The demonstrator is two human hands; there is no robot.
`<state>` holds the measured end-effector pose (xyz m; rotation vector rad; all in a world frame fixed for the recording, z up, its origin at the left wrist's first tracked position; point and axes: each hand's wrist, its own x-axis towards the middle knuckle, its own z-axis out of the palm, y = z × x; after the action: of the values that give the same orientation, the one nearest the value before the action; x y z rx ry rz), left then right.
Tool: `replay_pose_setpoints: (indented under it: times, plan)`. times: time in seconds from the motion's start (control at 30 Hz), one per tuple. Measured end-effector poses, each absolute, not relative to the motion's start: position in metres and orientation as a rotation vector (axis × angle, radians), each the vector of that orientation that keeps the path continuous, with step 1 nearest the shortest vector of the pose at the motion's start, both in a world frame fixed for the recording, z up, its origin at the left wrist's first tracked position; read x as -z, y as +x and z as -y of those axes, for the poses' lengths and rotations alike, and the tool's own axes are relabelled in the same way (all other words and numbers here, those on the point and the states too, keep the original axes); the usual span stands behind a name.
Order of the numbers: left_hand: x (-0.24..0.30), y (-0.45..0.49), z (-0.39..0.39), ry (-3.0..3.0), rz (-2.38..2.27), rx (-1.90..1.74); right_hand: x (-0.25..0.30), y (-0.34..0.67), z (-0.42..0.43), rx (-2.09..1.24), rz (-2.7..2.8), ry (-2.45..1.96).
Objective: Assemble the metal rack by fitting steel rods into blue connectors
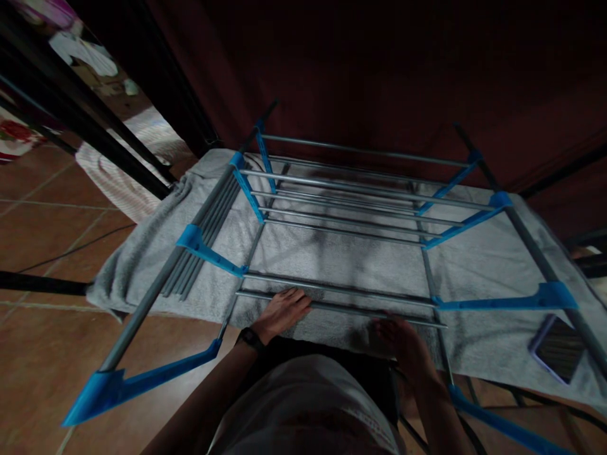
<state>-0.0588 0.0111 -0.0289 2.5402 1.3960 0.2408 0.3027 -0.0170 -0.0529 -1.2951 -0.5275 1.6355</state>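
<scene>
A rack frame of grey metal tubes and blue plastic brackets [203, 249] stands on a grey blanket. One loose metal tube [346, 309] lies crosswise at its near side, just in front of a fitted crossbar [341, 291]. My left hand [283, 313], with a dark watch on the wrist, lies over the left part of the loose tube, its fingers bent over it. Farther right, my right hand [403, 341] is in shadow with fingers curled at the same tube; its fingertips are hard to make out. Several crossbars join the brackets farther back.
Several spare tubes [208, 234] lie side by side on the blanket [147, 253] at left. A phone [558, 347] rests at the right, beside the rack's side tube. Behind hangs a dark red curtain [379, 76]. Tiled floor [52, 366] shows at left.
</scene>
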Motion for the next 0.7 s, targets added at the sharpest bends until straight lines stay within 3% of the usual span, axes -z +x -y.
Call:
replay_pose_setpoints:
  times: [0.17, 0.27, 0.7]
  plan:
    - [0.032, -0.059, -0.012, 2.545, -1.411, -0.24, 0.048, 0.301, 0.021, -1.765, 0.51, -1.481]
    - [0.032, -0.058, -0.012, 2.536, -1.416, -0.244, 0.044, 0.292, 0.022, -1.668, 0.638, -1.596]
    - [0.042, -0.068, -0.011, 2.546, -1.459, -0.377, 0.045, 0.274, 0.016, -0.517, 1.763, -1.482]
